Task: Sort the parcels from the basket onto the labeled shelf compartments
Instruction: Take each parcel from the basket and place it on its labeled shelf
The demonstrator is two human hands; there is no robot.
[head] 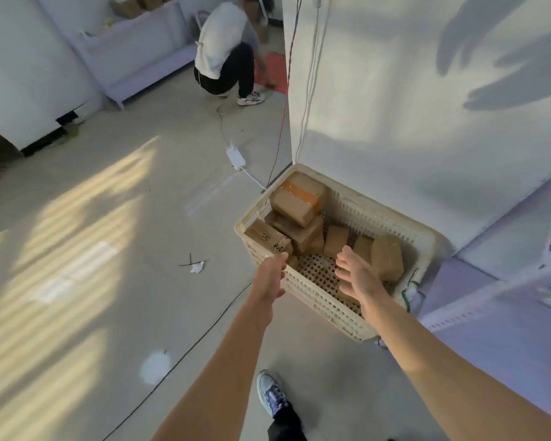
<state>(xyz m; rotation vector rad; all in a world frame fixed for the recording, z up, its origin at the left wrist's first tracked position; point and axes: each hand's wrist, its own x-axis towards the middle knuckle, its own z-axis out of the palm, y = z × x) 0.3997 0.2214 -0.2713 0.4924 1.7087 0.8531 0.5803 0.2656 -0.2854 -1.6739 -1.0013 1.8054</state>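
A cream plastic basket [312, 296] stands on the floor against a white wall. Several brown cardboard parcels lie in it; the biggest, with orange tape [298, 198], rests on top at the far left, and a smaller box [387, 257] leans at the right. My left hand [271, 276] hovers over the basket's near-left rim, fingers apart, holding nothing. My right hand [357, 275] reaches over the basket's middle, open and empty, just short of the small parcels. The shelf [522, 300] shows only as a pale metal frame at the right edge.
A person [223, 49] crouches at the far end beside another shelf with boxes. A white power adapter [236, 157] and cables trail across the floor left of the basket. A scrap of paper [196, 267] lies nearby. My shoe [272, 393] is below.
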